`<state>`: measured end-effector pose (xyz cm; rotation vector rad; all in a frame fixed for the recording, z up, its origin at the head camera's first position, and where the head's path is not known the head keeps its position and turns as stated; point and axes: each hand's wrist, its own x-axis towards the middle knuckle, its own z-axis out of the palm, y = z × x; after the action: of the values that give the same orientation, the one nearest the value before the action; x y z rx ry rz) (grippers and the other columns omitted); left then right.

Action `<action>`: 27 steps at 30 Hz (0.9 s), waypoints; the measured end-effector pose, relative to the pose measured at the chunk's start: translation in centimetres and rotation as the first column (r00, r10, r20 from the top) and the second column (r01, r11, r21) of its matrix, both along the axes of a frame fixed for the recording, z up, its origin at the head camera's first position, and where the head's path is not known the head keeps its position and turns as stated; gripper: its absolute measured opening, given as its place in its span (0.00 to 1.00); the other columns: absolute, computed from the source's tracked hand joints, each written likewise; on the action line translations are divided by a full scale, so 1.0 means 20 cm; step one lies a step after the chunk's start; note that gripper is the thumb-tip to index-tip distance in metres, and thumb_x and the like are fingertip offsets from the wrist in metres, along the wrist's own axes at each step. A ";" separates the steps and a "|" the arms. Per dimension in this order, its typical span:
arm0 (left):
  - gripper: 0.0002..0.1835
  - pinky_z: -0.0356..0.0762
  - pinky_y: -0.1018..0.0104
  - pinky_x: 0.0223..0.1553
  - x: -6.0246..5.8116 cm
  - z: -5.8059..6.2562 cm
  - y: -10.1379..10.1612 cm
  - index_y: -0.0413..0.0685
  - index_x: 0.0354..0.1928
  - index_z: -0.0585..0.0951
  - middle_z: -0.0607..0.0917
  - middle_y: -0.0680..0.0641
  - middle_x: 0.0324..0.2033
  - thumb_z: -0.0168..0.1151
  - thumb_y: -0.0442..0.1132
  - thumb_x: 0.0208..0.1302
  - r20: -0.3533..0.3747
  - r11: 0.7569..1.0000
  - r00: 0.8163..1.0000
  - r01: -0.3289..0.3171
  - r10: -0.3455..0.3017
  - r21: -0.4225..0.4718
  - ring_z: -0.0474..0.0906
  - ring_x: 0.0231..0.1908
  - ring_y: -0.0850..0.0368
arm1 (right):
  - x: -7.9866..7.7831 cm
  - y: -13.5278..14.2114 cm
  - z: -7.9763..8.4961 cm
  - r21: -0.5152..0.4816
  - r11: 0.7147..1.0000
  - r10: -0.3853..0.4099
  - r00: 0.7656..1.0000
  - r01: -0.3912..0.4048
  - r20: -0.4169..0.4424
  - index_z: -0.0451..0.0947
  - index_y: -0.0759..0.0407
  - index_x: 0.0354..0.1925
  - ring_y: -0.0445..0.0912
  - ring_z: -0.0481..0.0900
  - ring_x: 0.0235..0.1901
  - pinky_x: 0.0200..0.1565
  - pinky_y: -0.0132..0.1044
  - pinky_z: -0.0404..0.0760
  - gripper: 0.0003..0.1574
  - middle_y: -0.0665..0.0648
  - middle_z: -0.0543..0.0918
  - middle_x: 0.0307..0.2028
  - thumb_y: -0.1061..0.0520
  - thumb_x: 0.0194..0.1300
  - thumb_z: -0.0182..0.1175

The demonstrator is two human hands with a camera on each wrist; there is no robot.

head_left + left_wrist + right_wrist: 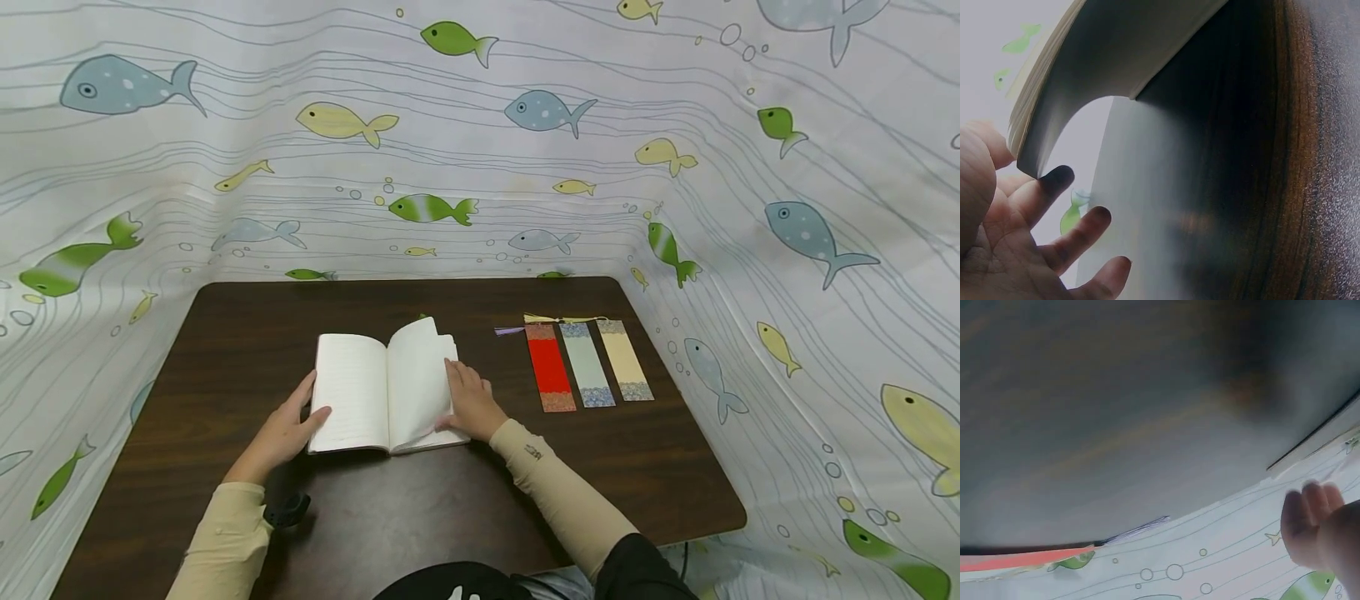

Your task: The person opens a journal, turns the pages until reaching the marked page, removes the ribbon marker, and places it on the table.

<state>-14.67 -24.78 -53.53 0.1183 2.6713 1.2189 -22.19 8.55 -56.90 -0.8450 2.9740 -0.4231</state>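
An open notebook (351,392) with blank-looking pages lies on the dark table. My left hand (281,429) holds its left edge; in the left wrist view the thumb is above the notebook's corner (1029,147) and the index finger below, the other fingers (1079,240) spread apart. My right hand (474,404) is at the right edge, with its thumb low on the paper and its fingers along the side. A page (416,367) there curls up off the stack at its top, its free edge running down into this hand.
Right of the notebook lie a red bookmark (551,368), a pale green bookmark (587,365) and a cream bookmark (625,361), side by side with tassels (510,331) at their far ends. A fish-print curtain (465,150) surrounds the wooden table (247,317).
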 end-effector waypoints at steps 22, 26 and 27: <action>0.36 0.50 0.25 0.65 0.01 0.02 0.00 0.40 0.81 0.41 0.52 0.23 0.74 0.29 0.54 0.83 0.002 0.992 1.000 -0.027 0.026 0.121 0.49 0.71 0.21 | 0.16 -0.26 0.10 -0.119 0.843 0.536 0.836 -0.524 0.115 0.62 0.51 0.77 0.51 0.50 0.78 0.70 0.48 0.63 0.45 0.59 0.52 0.79 0.42 0.69 0.65; 0.41 0.55 0.24 0.63 0.00 0.02 0.00 0.39 0.81 0.40 0.55 0.23 0.73 0.44 0.54 0.81 -0.015 0.995 1.000 -0.011 0.012 0.096 0.52 0.71 0.21 | 0.16 -0.27 0.09 -0.070 0.844 0.535 0.831 -0.531 0.150 0.60 0.47 0.78 0.50 0.49 0.78 0.68 0.50 0.65 0.43 0.54 0.52 0.80 0.40 0.72 0.61; 0.44 0.57 0.24 0.62 -0.01 0.02 0.00 0.39 0.81 0.39 0.57 0.23 0.73 0.48 0.54 0.80 -0.017 0.997 1.000 -0.008 0.009 0.079 0.53 0.71 0.22 | 0.16 -0.27 0.09 -0.071 0.848 0.529 0.833 -0.524 0.164 0.60 0.47 0.78 0.50 0.49 0.78 0.68 0.51 0.65 0.43 0.53 0.52 0.80 0.40 0.73 0.60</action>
<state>-14.80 -24.73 -53.20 0.1305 2.6416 1.3323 -19.07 3.19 -55.18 -1.4806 2.4281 -0.4703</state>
